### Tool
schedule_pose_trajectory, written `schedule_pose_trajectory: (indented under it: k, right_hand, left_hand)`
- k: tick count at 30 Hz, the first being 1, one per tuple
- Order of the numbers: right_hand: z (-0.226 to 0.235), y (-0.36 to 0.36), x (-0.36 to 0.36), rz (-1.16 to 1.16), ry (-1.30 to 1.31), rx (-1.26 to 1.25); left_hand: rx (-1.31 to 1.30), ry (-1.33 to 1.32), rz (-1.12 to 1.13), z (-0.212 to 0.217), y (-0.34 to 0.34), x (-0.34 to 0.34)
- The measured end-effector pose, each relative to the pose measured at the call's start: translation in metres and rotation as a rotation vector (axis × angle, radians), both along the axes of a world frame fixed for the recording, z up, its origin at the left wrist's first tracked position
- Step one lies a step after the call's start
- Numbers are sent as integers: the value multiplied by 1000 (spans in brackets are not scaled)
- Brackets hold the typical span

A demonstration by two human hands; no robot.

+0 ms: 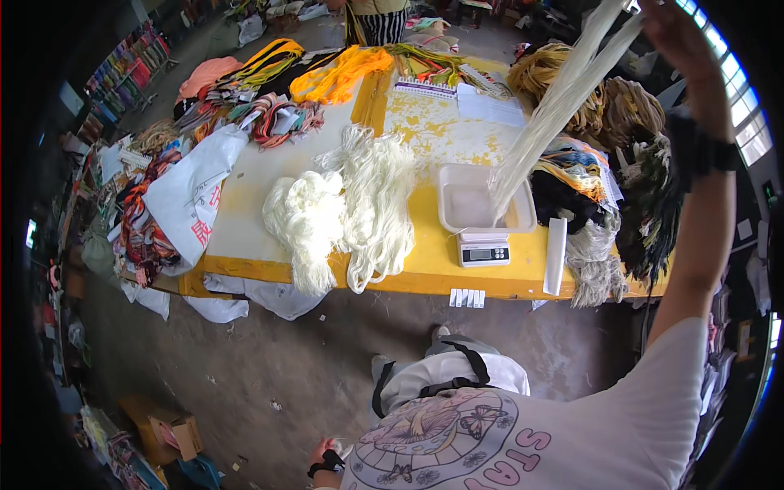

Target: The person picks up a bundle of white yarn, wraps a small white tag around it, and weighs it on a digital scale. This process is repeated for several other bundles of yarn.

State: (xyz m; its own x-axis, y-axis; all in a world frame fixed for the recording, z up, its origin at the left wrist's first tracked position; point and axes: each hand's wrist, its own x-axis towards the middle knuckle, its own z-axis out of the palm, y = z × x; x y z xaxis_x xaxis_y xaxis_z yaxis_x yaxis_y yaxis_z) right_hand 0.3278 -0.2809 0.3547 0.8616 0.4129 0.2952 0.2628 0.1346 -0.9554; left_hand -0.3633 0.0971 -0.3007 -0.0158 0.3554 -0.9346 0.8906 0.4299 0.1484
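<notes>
My right hand is raised high at the upper right, closed on the top of a long hank of cream yarn. The hank slants down, and its lower end reaches into a clear plastic tub. That tub rests on a white digital scale near the table's front edge. Down beside my body is my left hand, with a dark band at the wrist; its fingers are mostly hidden. Two loose piles of cream yarn, one bunched and one spread longer, lie left of the tub.
The yellow-and-white table also bears orange yarn, a white sack, papers, and brown hanks. Grey yarn hangs over the front edge beside a white roll. Another person stands across the table.
</notes>
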Motion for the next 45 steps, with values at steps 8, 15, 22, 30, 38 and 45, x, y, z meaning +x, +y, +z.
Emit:
schedule_pose_trajectory:
  k: [8,15,22,30,38,45]
  right_hand:
    - [-243,-15,36,-147,240,-157]
    - [-474,-107,29,-502,876,244]
    - [-565,-192,12,-371,1059,277]
    - [-567,-192,-12,-483,1220,413]
    - [-567,-197,-4,-449,1242,383]
    - [-567,-188,3,-448,1277,291]
  left_hand:
    - [-329,-1054,725,58,-34,140]
    - [-366,-1453,741,177,-88,262]
    - [-664,-1696,834,247,-120,332]
    - [-615,-1756,657,286,-136,377]
    - [-618,-1791,670,299,-147,381]
    - [-471,-1713,648,301,-157,372]
